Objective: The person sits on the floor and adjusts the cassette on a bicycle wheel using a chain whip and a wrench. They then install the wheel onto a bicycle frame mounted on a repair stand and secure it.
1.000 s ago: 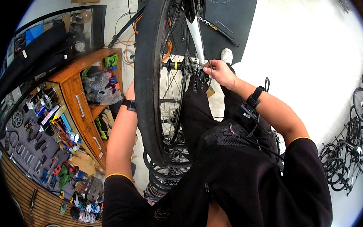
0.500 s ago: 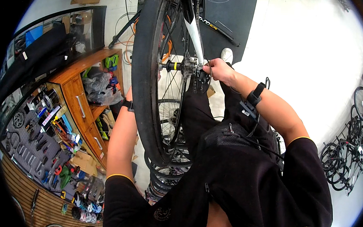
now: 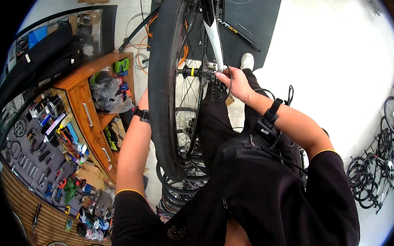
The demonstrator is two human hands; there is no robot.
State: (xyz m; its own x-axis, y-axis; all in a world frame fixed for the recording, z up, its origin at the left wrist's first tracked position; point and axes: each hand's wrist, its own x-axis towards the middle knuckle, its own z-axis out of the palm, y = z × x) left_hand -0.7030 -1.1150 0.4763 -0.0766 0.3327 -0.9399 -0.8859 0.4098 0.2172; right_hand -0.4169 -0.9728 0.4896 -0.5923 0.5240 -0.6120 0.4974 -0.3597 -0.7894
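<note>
A bicycle's rear wheel (image 3: 163,85) with a wide black tyre stands upright before me. Its hub (image 3: 190,72) is black with a yellow band, next to the sprocket cassette (image 3: 207,72). My right hand (image 3: 237,84) is at the lower end of the white and black frame stay (image 3: 214,43), thumb and fingers closed together by the axle end; what they grip is too small to make out. Just below hangs the rear derailleur (image 3: 218,92), with a black cable looping past my fingers. On the wheel's other side, the tyre hides most of my left hand (image 3: 144,101), fingers included.
At the left, a wooden cabinet (image 3: 83,109) stands beside a grey board of tools (image 3: 32,158). A black tube (image 3: 240,35) lies on the dark mat (image 3: 264,19). Several wheels (image 3: 174,198) are below the raised one. Bicycles (image 3: 375,165) line the right side.
My right hand has turned slightly, its thumb now showing against the axle end, and its wrist has dropped a little. The left hand has slipped further behind the tyre. The wheel has shifted slightly right.
</note>
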